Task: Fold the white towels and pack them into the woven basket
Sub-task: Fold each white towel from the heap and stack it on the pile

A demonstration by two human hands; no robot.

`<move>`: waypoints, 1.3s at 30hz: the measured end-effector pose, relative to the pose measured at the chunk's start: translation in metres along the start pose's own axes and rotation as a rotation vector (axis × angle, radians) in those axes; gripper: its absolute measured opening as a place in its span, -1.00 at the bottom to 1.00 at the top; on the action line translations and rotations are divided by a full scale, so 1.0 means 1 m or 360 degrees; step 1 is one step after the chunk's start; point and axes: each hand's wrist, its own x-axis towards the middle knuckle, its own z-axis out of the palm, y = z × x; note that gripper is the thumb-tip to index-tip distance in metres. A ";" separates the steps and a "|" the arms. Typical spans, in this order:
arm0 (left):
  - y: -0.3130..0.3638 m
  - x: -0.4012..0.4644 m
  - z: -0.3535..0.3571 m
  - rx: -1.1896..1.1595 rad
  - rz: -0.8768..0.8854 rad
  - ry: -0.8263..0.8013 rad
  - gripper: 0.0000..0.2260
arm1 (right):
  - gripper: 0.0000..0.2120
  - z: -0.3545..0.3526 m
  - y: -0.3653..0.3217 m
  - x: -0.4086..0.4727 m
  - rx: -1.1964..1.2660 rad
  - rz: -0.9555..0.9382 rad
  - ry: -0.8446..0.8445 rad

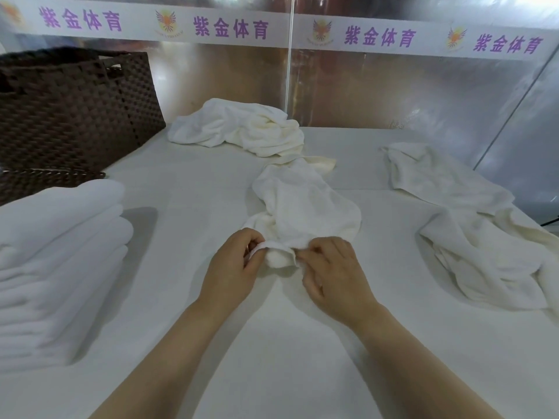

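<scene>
A crumpled white towel [305,204] lies in the middle of the white table. My left hand [233,267] and my right hand [332,273] both pinch its near edge, close together, fingers curled round the hem. A dark brown woven basket [75,110] stands at the back left. In front of it, at the left edge, sits a stack of several folded white towels [57,255]. More unfolded towels lie in a heap at the back centre [242,128] and spread along the right side [459,219].
The table [272,358] is covered in white cloth. A reflective wall with a white banner of purple lettering [230,27] closes off the back. A thin clear vertical pole [289,62] rises behind the back heap.
</scene>
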 end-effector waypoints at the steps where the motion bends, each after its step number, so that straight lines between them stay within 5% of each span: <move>1: 0.003 0.000 0.000 -0.0025 -0.0010 0.0013 -0.88 | -0.79 0.000 -0.001 -0.001 0.0023 0.0039 -0.0095; 3: 0.010 0.000 -0.001 -0.0084 -0.0001 0.0048 -0.87 | -0.66 0.001 -0.001 -0.001 -0.0028 0.0164 -0.0201; 5: 0.016 -0.001 -0.005 -0.0086 0.0072 0.0047 -0.88 | -0.73 0.001 0.002 0.002 -0.0078 0.0239 -0.0180; 10: 0.000 0.005 -0.024 0.0631 0.0465 -0.0153 -0.81 | -0.87 -0.022 0.014 0.018 0.0127 0.0558 -0.0172; 19: -0.035 0.018 -0.037 0.0637 -0.0056 -0.0208 -0.88 | -0.92 -0.063 0.051 0.035 -0.0042 0.0770 -0.0138; 25: -0.034 0.039 -0.066 0.0493 -0.0175 0.0308 -0.80 | -0.80 -0.081 0.070 0.037 -0.0096 0.0775 0.0077; 29: -0.029 0.047 -0.074 0.0458 -0.0108 0.0349 -0.79 | -0.80 -0.080 0.067 0.043 0.0152 0.0989 0.0135; 34: -0.048 0.043 -0.075 0.0511 -0.0298 0.0135 -0.92 | -0.80 -0.083 0.061 0.046 0.0688 0.1343 0.0411; 39: -0.053 0.019 -0.069 0.0531 -0.0317 -0.0520 -0.90 | -0.83 -0.087 0.071 0.045 0.0828 0.1512 0.0597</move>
